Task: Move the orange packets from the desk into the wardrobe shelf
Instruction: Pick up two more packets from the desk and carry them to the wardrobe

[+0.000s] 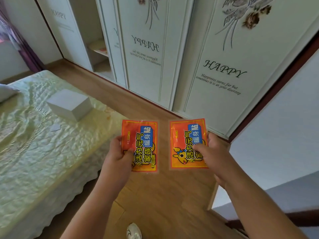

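Head view: two orange packets, one in each hand, held up over the wooden floor (160,195). Left packet (144,144) pinched at its near left edge by the left hand (119,152), thumb on top, fingers under. Right packet (186,144) pinched at its near right side by the right hand (211,152), thumb lying across the print. Both flat, face up, side by side, a small gap between, not touching.

Carrying step, most likely: packets off the worktop already, not yet in the wardrobe. No worktop to be seen for sure.

Wardrobe (215,57) straight ahead, far side of the floor. Nearest doors with "HAPPY" on them look closed. Open gap far to the left, with a shelf (99,47) inside; something small and reddish lying on it, too blurry to name.

Next move: probably a walk to the far left, toward that open gap, then a reach in to lay both packets flat on the shelf and let go.

Bed (43,144) on the left with a white box (69,104) on top. Tip of a shoe (133,231) at the near edge.
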